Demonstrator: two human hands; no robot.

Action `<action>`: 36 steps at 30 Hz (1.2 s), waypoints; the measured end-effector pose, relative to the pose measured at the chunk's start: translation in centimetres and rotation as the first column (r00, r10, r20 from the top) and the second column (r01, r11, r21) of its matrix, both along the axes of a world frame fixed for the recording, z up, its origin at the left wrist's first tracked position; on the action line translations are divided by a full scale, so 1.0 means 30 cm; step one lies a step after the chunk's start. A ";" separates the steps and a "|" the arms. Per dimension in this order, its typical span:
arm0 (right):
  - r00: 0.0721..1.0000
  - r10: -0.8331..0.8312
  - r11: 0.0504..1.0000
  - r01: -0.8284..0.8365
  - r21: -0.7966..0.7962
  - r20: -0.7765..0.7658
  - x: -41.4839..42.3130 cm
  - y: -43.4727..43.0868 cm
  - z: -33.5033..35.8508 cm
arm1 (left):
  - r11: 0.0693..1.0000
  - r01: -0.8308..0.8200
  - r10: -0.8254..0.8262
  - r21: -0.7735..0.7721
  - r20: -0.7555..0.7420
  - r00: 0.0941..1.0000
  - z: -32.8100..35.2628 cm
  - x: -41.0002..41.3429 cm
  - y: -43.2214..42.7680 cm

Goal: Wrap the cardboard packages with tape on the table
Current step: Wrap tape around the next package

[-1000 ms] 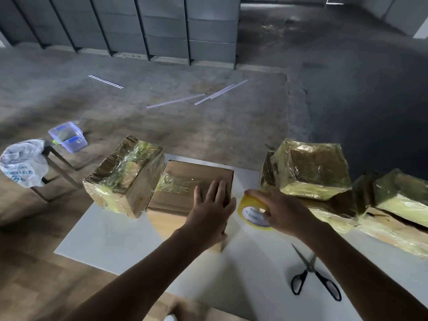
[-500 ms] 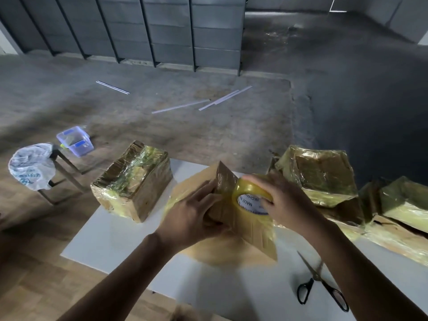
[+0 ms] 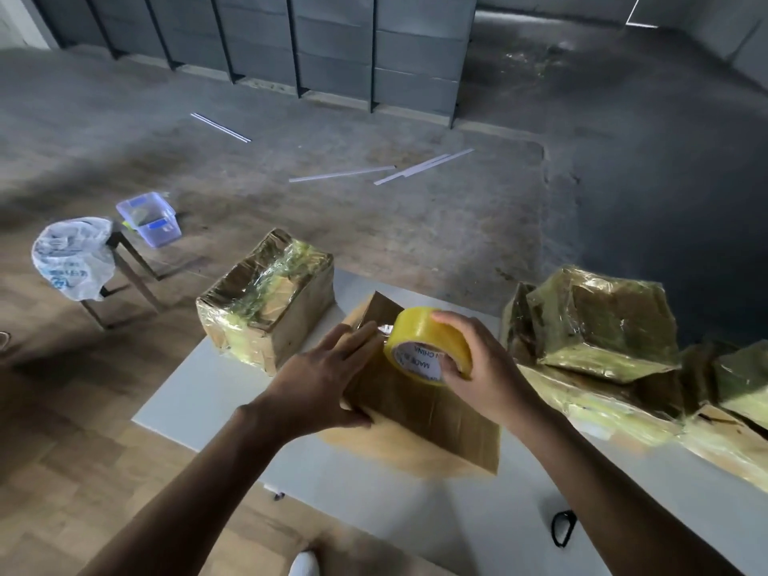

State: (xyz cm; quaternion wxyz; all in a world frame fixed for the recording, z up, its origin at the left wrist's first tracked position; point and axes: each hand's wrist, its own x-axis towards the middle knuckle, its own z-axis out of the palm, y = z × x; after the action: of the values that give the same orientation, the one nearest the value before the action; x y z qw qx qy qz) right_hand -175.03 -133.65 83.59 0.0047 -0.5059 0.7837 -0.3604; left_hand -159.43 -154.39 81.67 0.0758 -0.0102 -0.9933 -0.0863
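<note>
A brown cardboard package (image 3: 428, 413) stands tilted on its edge in the middle of the white table (image 3: 199, 392). My left hand (image 3: 320, 380) grips its left end, fingers over the top edge. My right hand (image 3: 482, 367) holds a roll of yellow tape (image 3: 424, 338) against the package's upper side. A taped package (image 3: 266, 309) lies to the left on the table's far corner. Several taped packages (image 3: 598, 326) are piled on the right.
Black scissors (image 3: 563, 527) lie near the table's front edge, partly hidden by my right forearm. On the floor to the left stand a stool with a white plastic bag (image 3: 72, 255) and a clear plastic tub (image 3: 149, 218). White strips (image 3: 345, 173) lie on the concrete floor beyond.
The flat package has been tipped up onto its edge by my left hand. My right hand lifted the tape roll from the table onto the package's upper side.
</note>
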 end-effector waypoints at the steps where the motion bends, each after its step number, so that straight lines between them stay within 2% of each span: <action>1: 1.000 0.005 1.000 -0.006 0.018 0.020 0.004 -0.014 -0.001 | 1.000 -0.012 0.012 0.003 0.003 1.000 -0.009 0.006 -0.011; 3: 0.999 0.008 0.990 -0.002 0.138 -0.049 0.006 -0.044 0.014 | 0.999 -0.027 0.026 0.027 0.007 1.000 -0.037 0.017 -0.035; 6: 0.970 0.036 0.951 0.040 0.305 -0.240 0.008 -0.054 0.036 | 0.990 -0.080 0.074 0.118 0.055 0.996 -0.100 0.043 -0.071; 8: 0.959 0.052 0.913 0.068 0.403 -0.279 0.020 -0.041 0.056 | 0.973 -0.141 0.118 0.182 0.128 0.985 -0.147 0.063 -0.087; 11: 0.956 0.071 0.852 0.091 0.516 -0.285 0.033 -0.042 0.065 | 0.982 -0.133 0.111 0.136 0.160 0.981 -0.177 0.067 -0.095; 14: 0.955 0.027 0.875 0.121 0.469 -0.297 0.026 -0.047 0.036 | 0.995 -0.098 0.098 -0.012 0.188 0.977 -0.170 0.038 -0.070; 17: 0.988 -0.066 0.952 0.105 0.288 -0.141 0.017 -0.036 -0.024 | 0.984 -0.073 0.104 -0.160 0.191 0.976 -0.151 -0.014 -0.001; 20: 0.992 -0.091 0.987 0.101 0.126 -0.088 0.030 -0.013 -0.087 | 0.985 -0.054 0.083 -0.166 0.176 0.981 -0.177 -0.046 0.057; 23: 0.997 -0.072 0.995 0.074 0.067 -0.025 0.034 0.026 -0.142 | 0.978 -0.101 0.136 -0.181 0.194 0.972 -0.218 -0.046 0.063; 25: 0.998 -0.064 0.993 0.062 0.103 0.012 0.020 0.033 -0.134 | 0.979 -0.109 0.146 -0.170 0.221 0.964 -0.227 -0.048 0.059; 30: 0.970 -0.013 0.929 0.101 0.356 -0.241 -0.017 0.027 -0.015 | 0.982 -0.110 0.139 -0.156 0.191 0.972 -0.234 -0.065 0.045; 33: 0.958 -0.014 0.822 0.174 0.543 -0.286 -0.029 0.069 0.050 | 0.983 -0.091 0.124 -0.157 0.215 0.969 -0.213 -0.067 0.054; 36: 0.939 0.030 0.787 0.189 0.588 -0.341 -0.014 0.065 0.065 | 0.973 -0.070 0.137 -0.218 0.307 0.942 -0.179 -0.085 0.100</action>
State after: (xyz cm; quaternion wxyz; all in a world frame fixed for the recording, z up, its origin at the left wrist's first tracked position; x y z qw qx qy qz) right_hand -175.45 -131.69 85.53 0.0207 -0.4962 0.8679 0.0039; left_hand -161.97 -151.40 76.30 -0.0835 0.0486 -0.9951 0.0197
